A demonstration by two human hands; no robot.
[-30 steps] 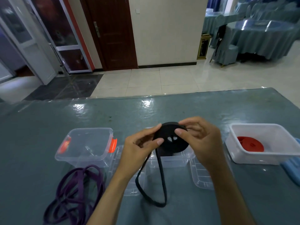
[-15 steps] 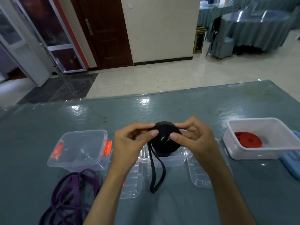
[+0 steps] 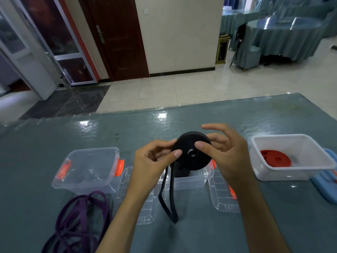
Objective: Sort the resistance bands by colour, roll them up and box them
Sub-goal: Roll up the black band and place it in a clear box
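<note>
A black resistance band (image 3: 191,152) is wound into a thick roll held above the middle clear box (image 3: 189,181). Its loose loop hangs down to the table in front. My left hand (image 3: 151,161) pinches the roll's left edge with thumb and fingers. My right hand (image 3: 224,152) holds the right side, thumb pressed on the roll's face and fingers behind it, the upper fingers lifted off. Loose purple bands (image 3: 80,223) lie at the lower left. A rolled red band (image 3: 275,158) sits in the white box (image 3: 310,172) at right.
A clear box with orange clips (image 3: 87,168) stands at left. Two clear lids (image 3: 145,207) (image 3: 222,196) lie flat beside the middle box. A blue lid (image 3: 326,183) lies at the right edge. The table (image 3: 182,123) has a grey-green glossy cover.
The roll has grown and the hanging loop has become shorter as the band was wound on. My right hand's upper fingers have lifted off the roll.
</note>
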